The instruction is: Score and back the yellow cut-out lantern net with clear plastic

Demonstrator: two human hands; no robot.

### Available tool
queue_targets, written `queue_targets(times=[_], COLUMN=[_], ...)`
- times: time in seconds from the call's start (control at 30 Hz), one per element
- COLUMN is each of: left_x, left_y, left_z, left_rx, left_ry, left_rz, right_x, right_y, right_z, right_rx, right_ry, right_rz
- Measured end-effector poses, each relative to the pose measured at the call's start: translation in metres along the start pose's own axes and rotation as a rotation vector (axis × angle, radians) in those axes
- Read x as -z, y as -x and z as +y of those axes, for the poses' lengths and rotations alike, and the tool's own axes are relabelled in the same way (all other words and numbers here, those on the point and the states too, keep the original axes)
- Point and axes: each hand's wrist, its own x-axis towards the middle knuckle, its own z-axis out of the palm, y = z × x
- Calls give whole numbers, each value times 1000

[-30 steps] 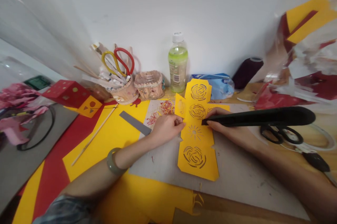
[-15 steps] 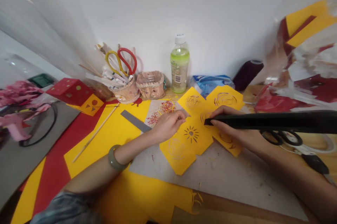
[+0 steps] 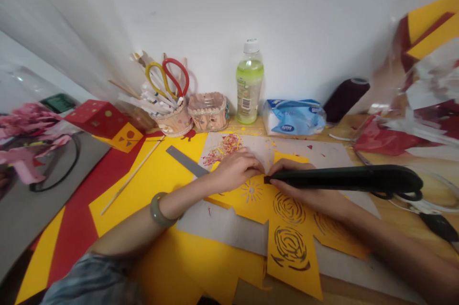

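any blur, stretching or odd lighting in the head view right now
Head view: stretched toward the edges, the bagged scraps at the right looking soft; head view: light fairly diffuse, the black tool showing little surface detail; head view: the cut pattern in the yellow sheet readable.

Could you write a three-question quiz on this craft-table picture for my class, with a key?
1. Which hand holds the black tool? A left; B right; C neither.
2. True or false: in the picture, the bottle stands to the left of the blue tissue pack.
3. Fill in: the cut-out card by the hands is coloured ____.

Key: 1 B, the right hand; 2 true; 3 yellow.
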Motion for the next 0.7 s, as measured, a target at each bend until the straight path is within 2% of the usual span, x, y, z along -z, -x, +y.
queue_targets(times=[0.27,0.7], left_x=[4,2], left_y=[-4,-4], left_z=[-7,-11], left_rx=[4,13], left_ry=[134,97], left_rz=[-45,-61], right_x=[-4,-5], right_y=[-3,-5], right_z=[2,0], right_rx=[-22,-37], right_ry=[41,83], right_rz=[-20,-42])
